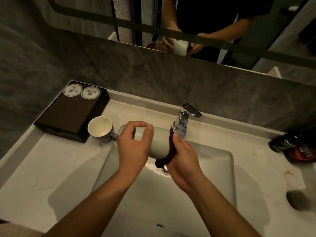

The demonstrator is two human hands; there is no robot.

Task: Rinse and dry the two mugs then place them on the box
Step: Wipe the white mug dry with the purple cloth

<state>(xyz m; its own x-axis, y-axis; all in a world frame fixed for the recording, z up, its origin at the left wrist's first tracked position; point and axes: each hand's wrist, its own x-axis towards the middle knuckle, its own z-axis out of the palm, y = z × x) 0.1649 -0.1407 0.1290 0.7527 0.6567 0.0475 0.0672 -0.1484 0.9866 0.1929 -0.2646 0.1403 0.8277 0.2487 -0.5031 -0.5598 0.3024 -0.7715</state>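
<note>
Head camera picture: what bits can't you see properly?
All in the head view:
- Held mug: handle and inside hidden by the left hand and by the purple cloth in the right hand.
- Dark bottles: cut off by the right edge.
- Grey lump on the counter: too blurred to name.
- Round labels on the box: print too small.

Chrome faucet (183, 120) behind the sink (213, 168), mirror (213, 17) above. Black bottle (282, 141) and a red-labelled one (301, 154) lying far right.
</note>
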